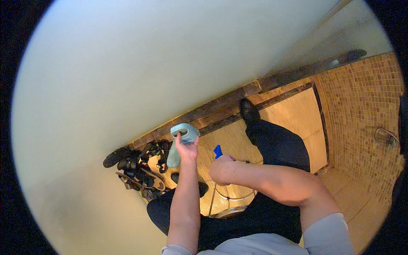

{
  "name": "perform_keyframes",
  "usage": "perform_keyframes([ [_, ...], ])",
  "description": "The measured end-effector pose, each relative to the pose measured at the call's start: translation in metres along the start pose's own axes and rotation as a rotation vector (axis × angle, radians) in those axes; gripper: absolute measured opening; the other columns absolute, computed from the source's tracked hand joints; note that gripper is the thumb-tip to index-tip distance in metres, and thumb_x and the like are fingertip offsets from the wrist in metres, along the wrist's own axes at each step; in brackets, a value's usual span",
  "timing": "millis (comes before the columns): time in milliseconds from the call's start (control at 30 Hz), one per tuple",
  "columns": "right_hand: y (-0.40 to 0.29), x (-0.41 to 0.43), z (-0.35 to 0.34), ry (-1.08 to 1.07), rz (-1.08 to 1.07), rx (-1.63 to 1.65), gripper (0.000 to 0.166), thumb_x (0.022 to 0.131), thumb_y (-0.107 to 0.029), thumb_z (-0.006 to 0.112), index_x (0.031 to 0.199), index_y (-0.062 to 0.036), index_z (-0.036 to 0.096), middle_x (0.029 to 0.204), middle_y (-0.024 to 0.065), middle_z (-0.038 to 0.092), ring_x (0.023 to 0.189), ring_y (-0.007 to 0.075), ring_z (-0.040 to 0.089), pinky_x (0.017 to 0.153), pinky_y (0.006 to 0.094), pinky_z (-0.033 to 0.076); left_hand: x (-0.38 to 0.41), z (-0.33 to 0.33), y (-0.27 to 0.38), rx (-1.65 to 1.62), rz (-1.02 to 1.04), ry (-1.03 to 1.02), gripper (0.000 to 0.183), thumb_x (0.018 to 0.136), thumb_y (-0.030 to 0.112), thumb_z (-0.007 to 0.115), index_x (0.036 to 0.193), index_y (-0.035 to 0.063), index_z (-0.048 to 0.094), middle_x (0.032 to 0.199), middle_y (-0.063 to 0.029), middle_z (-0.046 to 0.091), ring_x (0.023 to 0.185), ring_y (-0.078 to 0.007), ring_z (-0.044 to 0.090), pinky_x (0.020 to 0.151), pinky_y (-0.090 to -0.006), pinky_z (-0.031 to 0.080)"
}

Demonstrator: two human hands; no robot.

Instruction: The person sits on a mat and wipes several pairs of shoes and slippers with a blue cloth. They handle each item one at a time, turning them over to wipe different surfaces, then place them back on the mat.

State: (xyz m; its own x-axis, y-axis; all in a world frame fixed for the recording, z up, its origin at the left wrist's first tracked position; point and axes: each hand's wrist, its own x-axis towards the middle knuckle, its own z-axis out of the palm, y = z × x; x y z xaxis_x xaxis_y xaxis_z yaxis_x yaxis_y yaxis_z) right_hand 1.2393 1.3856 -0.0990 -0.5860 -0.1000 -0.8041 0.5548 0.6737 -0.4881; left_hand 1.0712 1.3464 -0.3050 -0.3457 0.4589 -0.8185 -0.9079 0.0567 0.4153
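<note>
My left hand (187, 149) holds a pale green slide sandal (174, 155) by its strap, with my thumb at the opening in the strap. The sandal's sole hangs down to the left of my wrist. My right hand (222, 169) is closed around a blue object (218, 151); only its blue end sticks out past my fingers, so its kind cannot be told. The two hands are apart, and the blue end does not touch the sandal. Below my right hand a round metal-framed stand or stool (234, 198) shows between my legs.
Several dark shoes and sandals (145, 173) lie piled at the left against the wall. A stone ledge (220, 103) runs along the pale wall (153, 70). Ribbed tan matting (299, 118) covers the floor. A mosaic-tiled wall (363, 111) with a metal fitting (385, 137) stands at the right.
</note>
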Motion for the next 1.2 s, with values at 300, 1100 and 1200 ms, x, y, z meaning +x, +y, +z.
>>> perform_keyframes([
  [300,0.002,-0.003,-0.007,0.021,-0.069,0.036,0.032,0.081,-0.017,0.070,0.111,-0.0082,0.074,0.110,0.0120,0.072,0.097,0.0347,0.069,0.071,0.0607,0.054,0.030,0.013,0.003,-0.126,-0.063,0.035,0.056,0.090,0.035,0.045,0.140,0.0100,0.042,0.143,-0.0128,0.046,0.131,-0.0364,0.044,0.107,-0.0635,0.036],
  [1100,-0.003,0.006,-0.016,-0.069,-0.058,0.049,0.033,0.083,-0.017,0.069,0.114,-0.0076,0.073,0.116,0.0135,0.070,0.102,0.0372,0.068,0.076,0.0619,0.054,0.062,0.029,0.025,-0.066,-0.036,0.001,0.057,0.091,0.043,0.049,0.136,0.0085,0.043,0.140,-0.0112,0.046,0.121,-0.0354,0.049,0.099,-0.0598,0.043],
  [1200,-0.004,0.015,-0.013,-0.096,-0.043,0.045,0.037,0.082,-0.021,0.071,0.118,-0.0105,0.072,0.119,0.0105,0.070,0.103,0.0385,0.066,0.077,0.0635,0.053,0.053,0.034,0.025,-0.015,-0.008,-0.025,0.061,0.091,0.045,0.052,0.139,0.0085,0.040,0.141,-0.0114,0.044,0.123,-0.0359,0.046,0.101,-0.0583,0.042],
])
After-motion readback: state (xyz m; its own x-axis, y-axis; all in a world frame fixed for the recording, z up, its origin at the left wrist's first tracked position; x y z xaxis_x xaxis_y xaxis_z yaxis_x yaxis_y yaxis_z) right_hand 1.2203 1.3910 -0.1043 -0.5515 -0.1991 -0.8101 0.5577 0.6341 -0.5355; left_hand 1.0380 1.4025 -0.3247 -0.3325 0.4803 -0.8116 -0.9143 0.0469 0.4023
